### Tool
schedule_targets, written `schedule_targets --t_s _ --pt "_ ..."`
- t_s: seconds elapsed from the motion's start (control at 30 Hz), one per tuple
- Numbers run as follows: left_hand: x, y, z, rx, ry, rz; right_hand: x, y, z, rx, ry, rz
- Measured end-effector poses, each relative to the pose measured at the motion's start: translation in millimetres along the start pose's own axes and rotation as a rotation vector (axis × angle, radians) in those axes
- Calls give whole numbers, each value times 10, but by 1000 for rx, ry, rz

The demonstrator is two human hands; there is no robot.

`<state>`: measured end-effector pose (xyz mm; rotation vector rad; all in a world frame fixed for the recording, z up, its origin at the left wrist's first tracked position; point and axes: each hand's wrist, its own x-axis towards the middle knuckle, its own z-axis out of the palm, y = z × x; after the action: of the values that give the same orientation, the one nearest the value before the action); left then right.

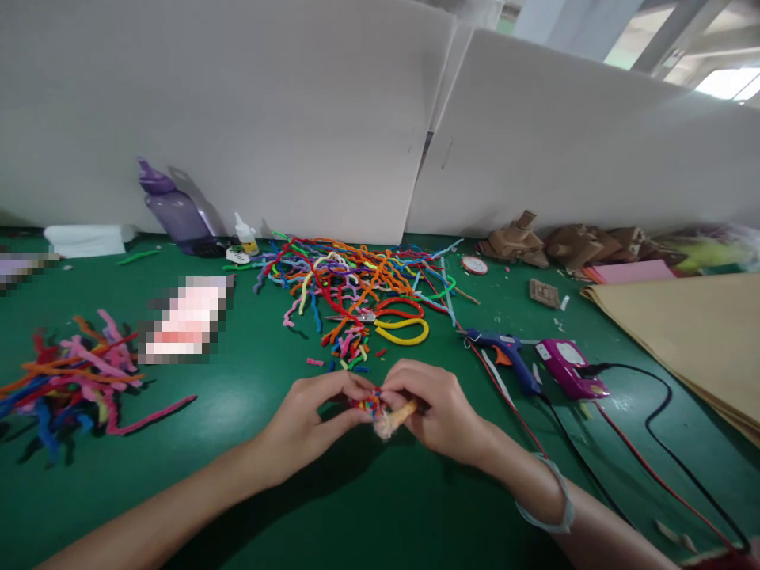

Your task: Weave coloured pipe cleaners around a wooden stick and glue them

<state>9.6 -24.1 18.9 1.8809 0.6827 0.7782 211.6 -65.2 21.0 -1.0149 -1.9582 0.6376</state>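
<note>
Pinched between both hands, above the green table, is a small multicoloured craft piece (369, 404) with a pale, fuzzy tan part (385, 424) at its lower right. My left hand (321, 404) is closed on its left side, thumb and fingertips together. Opposite it, my right hand (436, 408) grips the right side, where the tan part runs under the fingers. Just beyond the hands lie short cut bits of pipe cleaner (350, 344). Scissors (400, 321) with one red and one yellow handle rest behind those bits.
Behind the scissors spreads a tangle of pipe cleaners (356, 269); another pile (89, 372) lies left. A blue glue gun (511, 356), a magenta device (570, 368) and cables occupy the right. A purple bottle (175, 210) and glue bottle (245, 235) stand by the white partition (237, 119).
</note>
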Motion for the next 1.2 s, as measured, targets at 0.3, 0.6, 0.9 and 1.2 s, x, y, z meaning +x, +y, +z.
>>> schedule_targets --t_s 0.3,0.6,0.9,1.2 --pt "37 -30 -70 84 -209 -146 18 -62 -120 -83 -229 71" --pt "60 3 -60 -58 -132 -193 -36 12 23 -166 -27 -110" --pt "-4 116 96 -713 -219 -500 -50 -49 -9 -476 -44 -477" --pt "-25 97 104 -555 -161 -420 -35 -12 -21 -308 -45 -373"
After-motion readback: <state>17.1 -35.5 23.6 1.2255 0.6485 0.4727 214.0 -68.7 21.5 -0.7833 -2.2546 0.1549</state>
